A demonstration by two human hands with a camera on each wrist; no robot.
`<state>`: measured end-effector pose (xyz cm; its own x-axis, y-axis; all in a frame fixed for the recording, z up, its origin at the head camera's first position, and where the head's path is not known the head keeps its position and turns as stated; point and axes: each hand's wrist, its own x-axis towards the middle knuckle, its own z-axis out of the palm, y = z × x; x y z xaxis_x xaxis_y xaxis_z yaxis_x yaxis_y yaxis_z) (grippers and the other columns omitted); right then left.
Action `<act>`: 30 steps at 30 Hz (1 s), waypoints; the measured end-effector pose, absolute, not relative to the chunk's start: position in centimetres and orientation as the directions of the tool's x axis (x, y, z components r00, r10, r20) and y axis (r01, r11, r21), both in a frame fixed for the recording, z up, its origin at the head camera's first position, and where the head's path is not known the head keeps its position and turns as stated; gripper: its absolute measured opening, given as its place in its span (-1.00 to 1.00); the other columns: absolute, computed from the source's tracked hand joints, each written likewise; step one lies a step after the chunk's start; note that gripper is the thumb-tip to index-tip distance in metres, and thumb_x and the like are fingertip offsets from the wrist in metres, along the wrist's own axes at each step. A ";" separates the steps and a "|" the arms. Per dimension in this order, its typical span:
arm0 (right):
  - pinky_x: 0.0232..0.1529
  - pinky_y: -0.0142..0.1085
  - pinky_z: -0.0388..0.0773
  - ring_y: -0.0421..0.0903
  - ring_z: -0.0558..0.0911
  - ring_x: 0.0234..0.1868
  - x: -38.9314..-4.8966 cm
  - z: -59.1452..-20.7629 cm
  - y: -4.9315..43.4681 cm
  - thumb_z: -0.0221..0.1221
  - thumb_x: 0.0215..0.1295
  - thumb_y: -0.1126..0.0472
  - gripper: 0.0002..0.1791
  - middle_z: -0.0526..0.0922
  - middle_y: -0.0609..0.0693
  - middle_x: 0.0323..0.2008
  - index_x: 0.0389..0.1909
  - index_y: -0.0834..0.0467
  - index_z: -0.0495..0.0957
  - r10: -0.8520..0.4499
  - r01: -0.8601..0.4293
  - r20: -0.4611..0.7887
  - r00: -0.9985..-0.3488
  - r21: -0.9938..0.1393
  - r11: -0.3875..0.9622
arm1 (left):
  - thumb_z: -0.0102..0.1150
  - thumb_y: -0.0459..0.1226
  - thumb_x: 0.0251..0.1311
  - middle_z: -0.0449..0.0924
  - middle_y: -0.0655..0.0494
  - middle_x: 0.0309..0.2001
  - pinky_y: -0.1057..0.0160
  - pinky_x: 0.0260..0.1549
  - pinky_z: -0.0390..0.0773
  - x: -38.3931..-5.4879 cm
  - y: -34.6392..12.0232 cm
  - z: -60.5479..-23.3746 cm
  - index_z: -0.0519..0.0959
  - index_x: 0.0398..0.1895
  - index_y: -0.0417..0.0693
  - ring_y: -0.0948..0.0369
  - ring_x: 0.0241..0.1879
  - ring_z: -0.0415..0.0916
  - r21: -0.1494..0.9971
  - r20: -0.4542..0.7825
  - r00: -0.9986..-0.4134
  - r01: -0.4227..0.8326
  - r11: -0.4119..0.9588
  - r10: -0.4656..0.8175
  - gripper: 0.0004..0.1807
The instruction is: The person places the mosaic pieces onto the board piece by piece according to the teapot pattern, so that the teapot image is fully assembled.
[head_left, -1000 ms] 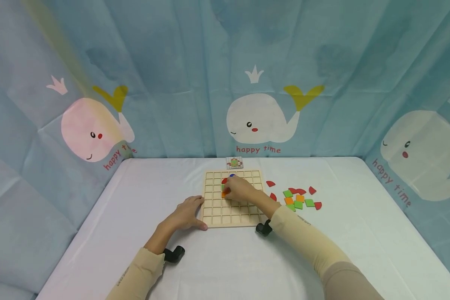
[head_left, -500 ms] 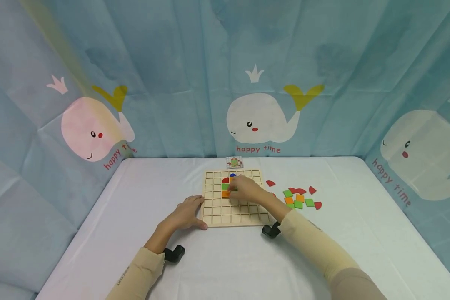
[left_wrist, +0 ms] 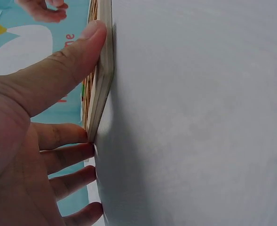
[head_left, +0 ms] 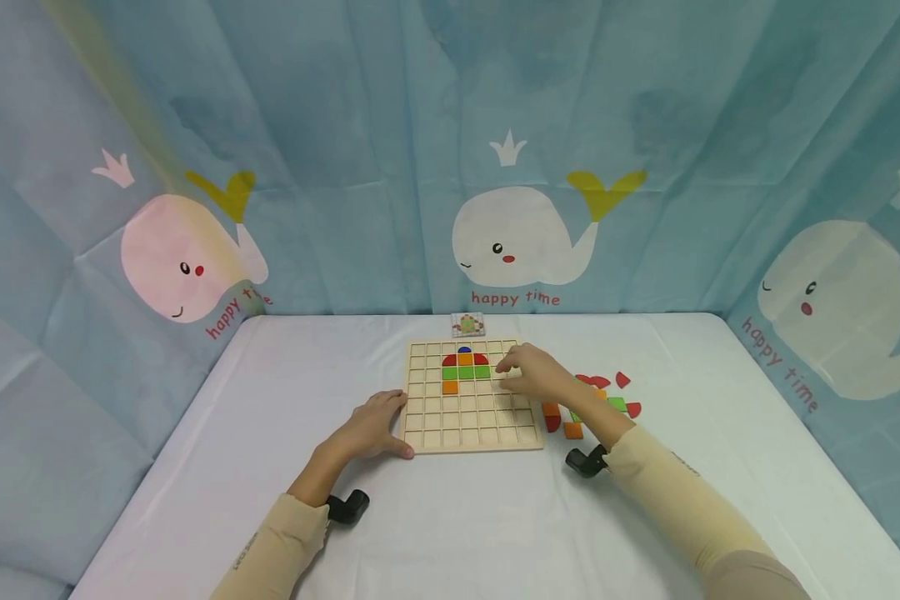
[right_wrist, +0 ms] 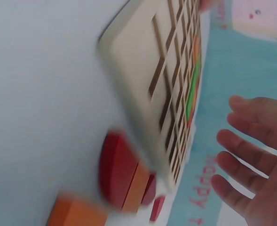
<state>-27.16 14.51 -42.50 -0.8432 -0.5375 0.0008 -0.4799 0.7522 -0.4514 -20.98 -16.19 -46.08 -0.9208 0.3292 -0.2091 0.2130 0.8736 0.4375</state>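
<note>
The wooden grid board (head_left: 435, 421) lies on the white table. My left hand (head_left: 373, 425) rests at its near left corner, thumb along the front edge and straight fingers at the left side. My right hand (head_left: 536, 372) is over the board's right part; in the right wrist view its fingers (right_wrist: 241, 143) are spread and hold nothing. In the grid sit a blue half-round piece (head_left: 465, 350), an orange square (head_left: 465, 359) between red quarter-round pieces (head_left: 450, 361), a row of green squares (head_left: 466, 372) and another orange square (head_left: 450, 387) below its left end.
Loose red, orange and green pieces (head_left: 617, 405) are scattered right of the board, partly hidden by the right forearm. One orange piece (head_left: 573, 430) lies nearest the front. A small pattern card (head_left: 468, 325) sits behind the board. A printed whale curtain (head_left: 345, 250) surrounds the table.
My right hand has moved right, away from the coloured pieces in the grid, and its fingers have parted. The green row now shows in full. My left hand stays at the corner.
</note>
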 end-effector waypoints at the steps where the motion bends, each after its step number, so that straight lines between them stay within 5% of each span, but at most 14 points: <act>1: 0.06 -0.07 0.55 0.04 0.55 -0.02 -27.2 -42.4 15.0 0.26 0.26 0.19 -0.76 0.67 0.06 -0.11 -0.11 0.20 0.70 -0.531 -0.473 -0.001 -0.847 -0.453 0.755 | 0.56 -0.03 -0.18 0.18 -0.17 0.46 -0.29 0.34 0.16 -21.0 -16.2 -46.1 0.25 0.42 -0.24 -0.17 0.47 0.06 0.437 -0.211 -0.920 0.213 0.874 0.329 0.08; 22: 0.20 0.05 0.49 0.08 0.52 0.06 -28.2 -43.3 23.5 0.22 0.29 0.22 -0.75 0.68 0.09 -0.02 -0.04 0.17 0.68 -0.334 -0.223 -0.173 -0.927 -0.461 0.859 | 0.57 -0.04 -0.19 0.19 -0.19 0.45 -0.28 0.33 0.18 -21.0 -16.2 -46.1 0.26 0.41 -0.25 -0.18 0.46 0.08 0.436 -0.204 -0.919 0.223 0.872 0.337 0.07; 30: 0.11 -0.03 0.57 0.01 0.56 -0.08 -28.3 -44.2 24.4 0.26 0.26 0.26 -0.78 0.69 0.08 -0.09 -0.09 0.18 0.70 -0.358 -0.245 -0.196 -0.913 -0.440 0.864 | 0.56 -0.04 -0.19 0.19 -0.18 0.46 -0.28 0.33 0.18 -21.0 -16.2 -46.0 0.25 0.42 -0.25 -0.17 0.47 0.08 0.433 -0.208 -0.921 0.217 0.875 0.331 0.08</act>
<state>-28.26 24.37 -44.20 -0.9130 -0.3579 -0.1957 -0.2445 0.8643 -0.4396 -20.96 -16.16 -46.02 -0.9205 0.3310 -0.2076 0.2169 0.8749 0.4331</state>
